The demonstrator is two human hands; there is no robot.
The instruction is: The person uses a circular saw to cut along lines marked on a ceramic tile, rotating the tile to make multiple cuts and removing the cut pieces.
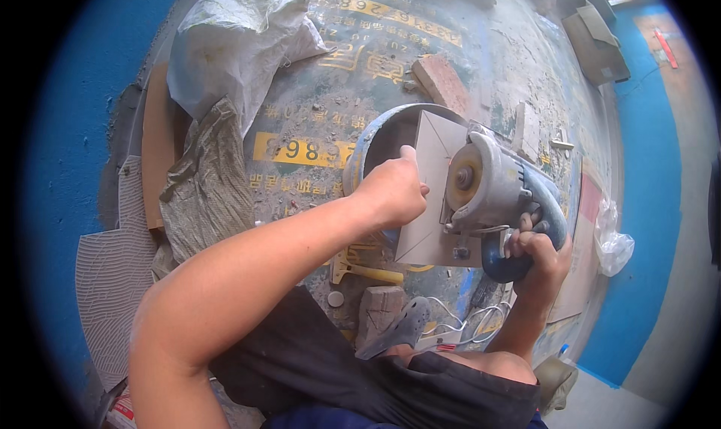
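Note:
My left hand [394, 191] is closed on the left edge of a light grey tile [420, 237]. A thin line is visible on the tile's face near the top. The tile lies across a round bucket [366, 132], whose rim shows behind and to the left of my hand. My right hand [537, 245] grips the dark rear handle of a handheld power saw [499, 177]. The saw's metal body rests on or just over the tile's right part, its round disc side turned toward my left hand. The disc's lower edge is hidden by the guard.
Broken blocks [441, 83] and rubble litter the printed floor sheet. A yellow-handled tool [372, 273], a brick [379, 309] and white cable [481, 320] lie near my foot. Sacks [206, 192] and ridged tile pieces [113, 267] are at left; a clear plastic bag [612, 237] is at right.

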